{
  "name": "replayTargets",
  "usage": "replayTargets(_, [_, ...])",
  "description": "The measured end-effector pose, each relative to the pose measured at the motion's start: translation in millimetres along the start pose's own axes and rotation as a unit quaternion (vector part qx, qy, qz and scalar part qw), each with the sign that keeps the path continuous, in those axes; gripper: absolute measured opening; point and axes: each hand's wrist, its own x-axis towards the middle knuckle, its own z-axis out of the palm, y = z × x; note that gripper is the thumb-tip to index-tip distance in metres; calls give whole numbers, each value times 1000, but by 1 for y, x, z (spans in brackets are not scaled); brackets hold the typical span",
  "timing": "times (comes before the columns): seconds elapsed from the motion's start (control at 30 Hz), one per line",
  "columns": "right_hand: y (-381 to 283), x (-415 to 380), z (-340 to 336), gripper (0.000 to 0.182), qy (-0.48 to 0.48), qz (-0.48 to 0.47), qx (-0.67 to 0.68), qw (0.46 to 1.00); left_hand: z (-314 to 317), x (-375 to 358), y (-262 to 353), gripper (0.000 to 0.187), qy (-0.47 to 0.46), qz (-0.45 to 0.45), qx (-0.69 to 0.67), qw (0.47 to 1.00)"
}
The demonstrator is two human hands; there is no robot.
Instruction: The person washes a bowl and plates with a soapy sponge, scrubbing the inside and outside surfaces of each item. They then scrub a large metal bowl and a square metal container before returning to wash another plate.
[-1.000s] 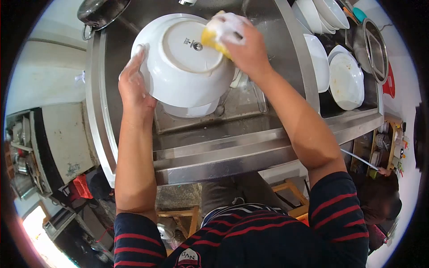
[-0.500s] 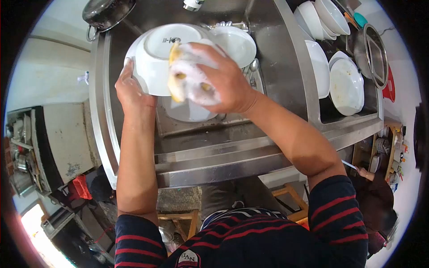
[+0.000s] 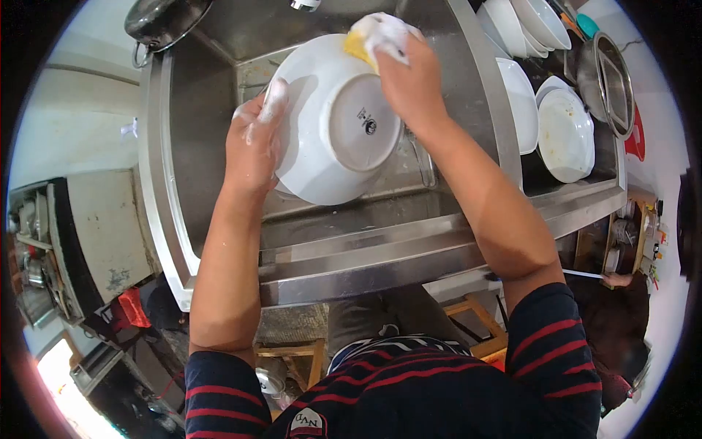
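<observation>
Evidently, the outside of the glossy white bowl (image 3: pixel 311 139) is being sponged as it is held tilted over the stainless-steel sink (image 3: pixel 201 139), its round foot ring showing, the left hand (image 3: pixel 251 143) gripping one side and the right hand (image 3: pixel 417 84) closed around a soft yellow sponge (image 3: pixel 357 48) thick with foam. Such a slick curve seems to call for a firm left grip and light, following pressure; farther out are a smeared white dish (image 3: pixel 563 139) and a dark metal pot (image 3: pixel 162 25).

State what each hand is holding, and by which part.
The left hand holds the white bowl by the left of its rim, thumb outside. The right hand grips the yellow sponge by its foam-covered side.
</observation>
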Motion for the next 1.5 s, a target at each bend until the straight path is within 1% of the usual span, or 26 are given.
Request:
replayTargets(0.03, [-14,2,-2,30,-1,0,1,1000,1,-1,-1,45,1,0,0,1000])
replayTargets(0.13, [-53,-5,-4,35,-69,-32,34,997,4,-1,-8,70,74,-46,109,990])
replayTargets(0.17, [-59,-8,-2,37,-77,-78,16,994,11,2,-19,78,84,21,75,993])
replayTargets(0.23, [-67,-14,6,38,-77,-157,-8,984,7,2,-19,79,96,-14,54,994])
replayTargets(0.33, [-84,-19,7,39,-85,-192,21,977,19,-5,-3,80,120,-55,-6,991])
replayTargets(0.4, [-89,-26,8,38,-102,-186,30,977,16,1,-5,78,152,-33,-108,982])
replayTargets(0.57, [-83,-33,10,34,-157,-188,71,967,-4,9,-11,57,154,-44,-77,984])
replayTargets(0.63, [-83,-35,11,33,-170,-200,78,962,-7,7,-7,42,160,-64,-78,982])
replayTargets(0.67, [-83,-36,12,32,-184,-212,83,956,-13,10,-8,42,161,-65,-77,982])
replayTargets(0.73, [-81,-42,12,33,-220,-242,78,942,-25,22,-9,32,93,-83,-218,968])
replayTargets(0.8, [-79,-42,9,33,-254,-273,71,925,-36,27,-6,31,87,-98,-236,963])
replayTargets(0.87, [-77,-36,2,36,-258,-306,82,912,-44,31,0,32,163,-66,-229,958])
replayTargets(0.93, [-67,-31,-6,39,-278,-292,75,912,-51,31,9,33,181,-58,-231,954])
replayTargets(1.0, [-57,-26,-9,40,-248,-274,85,925,-56,30,17,36,229,-35,-220,948])
replayTargets(1.03, [-53,-21,-8,42,-191,-282,89,936,-62,31,17,37,225,0,-226,948])
replayTargets(1.07, [-43,-17,-4,42,-192,-282,88,936,-66,31,19,37,225,0,-226,948])
replayTargets(1.13, [-19,-17,5,40,-67,-130,110,983,-69,30,23,38,172,16,-246,954])
replayTargets(1.17, [-11,-18,7,40,-68,-132,107,983,-66,29,25,41,175,29,-223,958])
replayTargets(1.2, [-7,-16,8,39,-64,-6,140,988,-60,25,26,41,173,30,-227,958])
replayTargets(1.23, [-3,-13,8,37,-60,119,171,976,-53,20,27,41,180,36,-147,972])
replayTargets(1.27, [2,-9,8,37,-61,116,169,977,-46,15,27,40,186,42,-66,980])
replayTargets(1.3, [1,-5,5,36,-70,154,168,971,-39,10,26,38,105,48,-55,992])
replayTargets(1.33, [0,-4,2,35,-78,194,166,964,-32,8,25,37,70,34,-45,996])
replayTargets(1.4, [-9,-1,-3,34,-78,204,173,960,-19,4,18,34,2,21,1,1000])
replayTargets(1.47, [-17,-1,-4,30,-52,62,90,993,-12,2,11,31,-31,4,35,999])
replayTargets(1.5, [-18,-3,-4,32,-74,2,64,995,-9,0,8,29,-60,-10,73,996])
